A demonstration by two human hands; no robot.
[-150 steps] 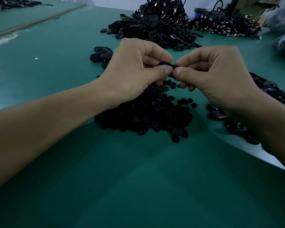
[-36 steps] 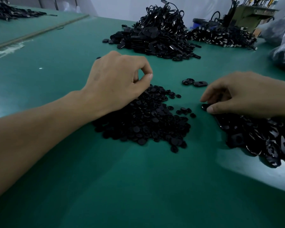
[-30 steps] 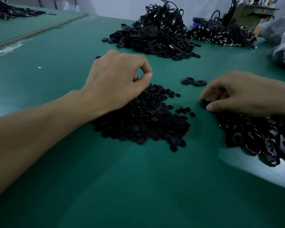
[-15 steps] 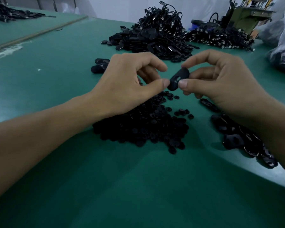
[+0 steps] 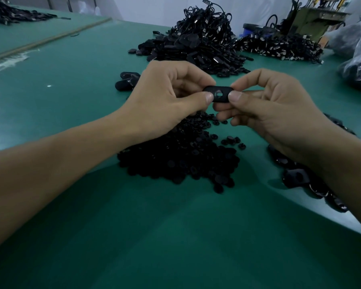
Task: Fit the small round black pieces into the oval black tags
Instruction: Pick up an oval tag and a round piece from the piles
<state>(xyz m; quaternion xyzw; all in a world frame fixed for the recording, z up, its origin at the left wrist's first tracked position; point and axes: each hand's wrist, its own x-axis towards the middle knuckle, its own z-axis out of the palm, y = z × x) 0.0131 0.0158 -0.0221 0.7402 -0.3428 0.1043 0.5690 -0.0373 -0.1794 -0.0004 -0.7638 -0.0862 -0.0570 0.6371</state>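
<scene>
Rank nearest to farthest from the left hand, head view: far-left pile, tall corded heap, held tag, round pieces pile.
1. held tag: pinched in the left hand.
2. round pieces pile: just beneath it.
3. tall corded heap: ahead, centre.
4. far-left pile: back corner, far left.

One oval tag in the grip, between two hands: left hand, right hand. Below the grip, one heap of round pieces. Lower right, one pile of tags. Beyond, two corded heaps.
</scene>
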